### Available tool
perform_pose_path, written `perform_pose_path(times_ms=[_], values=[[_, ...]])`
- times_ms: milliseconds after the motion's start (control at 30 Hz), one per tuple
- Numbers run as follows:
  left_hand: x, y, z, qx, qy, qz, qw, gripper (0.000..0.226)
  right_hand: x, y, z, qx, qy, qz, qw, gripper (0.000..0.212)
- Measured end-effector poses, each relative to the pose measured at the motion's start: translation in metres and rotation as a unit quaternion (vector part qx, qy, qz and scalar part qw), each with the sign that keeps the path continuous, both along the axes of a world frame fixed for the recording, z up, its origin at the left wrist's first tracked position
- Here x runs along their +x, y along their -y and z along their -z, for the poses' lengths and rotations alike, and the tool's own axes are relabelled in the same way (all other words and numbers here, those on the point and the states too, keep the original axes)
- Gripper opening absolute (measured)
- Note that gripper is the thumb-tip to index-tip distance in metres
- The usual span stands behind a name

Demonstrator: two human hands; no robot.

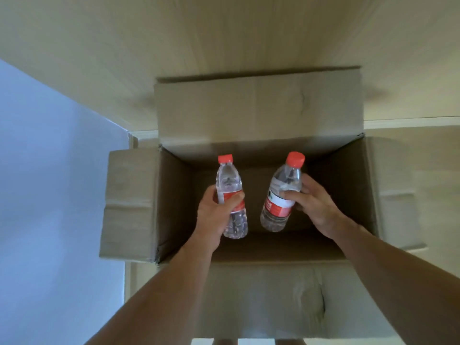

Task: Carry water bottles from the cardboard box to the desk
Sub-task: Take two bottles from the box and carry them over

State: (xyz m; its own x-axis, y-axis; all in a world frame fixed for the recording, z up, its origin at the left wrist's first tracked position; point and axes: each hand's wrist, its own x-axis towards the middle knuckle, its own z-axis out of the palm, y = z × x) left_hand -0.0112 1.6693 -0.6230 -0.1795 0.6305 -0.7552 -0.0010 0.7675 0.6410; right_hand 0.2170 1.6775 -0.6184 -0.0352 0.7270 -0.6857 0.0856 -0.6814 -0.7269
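Note:
An open cardboard box [258, 113] stands on the floor below me, flaps spread outward, its brown inside showing no other bottles. My left hand [214, 215] grips a clear water bottle [229, 180] with a red cap and red label, held over the box's left half. My right hand [313, 205] holds a second water bottle [281, 195] of the same kind around its label, tilted slightly right, over the box's right half. Both bottles point cap-away from me.
A pale wooden panel [224, 33] rises behind the box. A bluish-white wall [49, 195] runs along the left. Light floor shows at the right of the box [423, 150]. My feet show faintly at the bottom edge.

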Motion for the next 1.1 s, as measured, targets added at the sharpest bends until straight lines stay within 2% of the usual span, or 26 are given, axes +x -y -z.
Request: perform_pose_path(times_ms=[67,200,300,500,833,967,1100], values=[[-0.002,-0.002,-0.026,-0.003,0.038,0.014,0.999,0.045,0.003,0.000,-0.022,-0.020,-0.027,0.019,0.999,0.042],[-0.001,-0.010,-0.079,-0.024,0.133,0.034,0.990,0.036,0.011,-0.002,-0.066,-0.035,-0.062,0.073,0.995,0.040],[0.007,-0.017,-0.121,-0.030,0.158,0.071,0.984,0.042,0.021,-0.002,-0.102,-0.033,-0.078,0.107,0.991,0.035],[0.034,-0.024,-0.205,-0.030,0.152,0.128,0.980,0.026,0.048,0.005,-0.183,-0.046,-0.095,0.146,0.984,0.035],[0.086,-0.028,-0.320,-0.016,0.086,0.230,0.969,0.035,0.080,0.041,-0.295,-0.068,-0.115,0.209,0.969,0.059],[0.101,-0.026,-0.353,-0.025,0.091,0.267,0.959,0.035,0.084,0.060,-0.325,-0.081,-0.164,0.249,0.951,0.055],[0.115,-0.025,-0.376,-0.029,0.105,0.328,0.938,0.034,0.088,0.087,-0.346,-0.045,-0.248,0.304,0.919,0.053]])
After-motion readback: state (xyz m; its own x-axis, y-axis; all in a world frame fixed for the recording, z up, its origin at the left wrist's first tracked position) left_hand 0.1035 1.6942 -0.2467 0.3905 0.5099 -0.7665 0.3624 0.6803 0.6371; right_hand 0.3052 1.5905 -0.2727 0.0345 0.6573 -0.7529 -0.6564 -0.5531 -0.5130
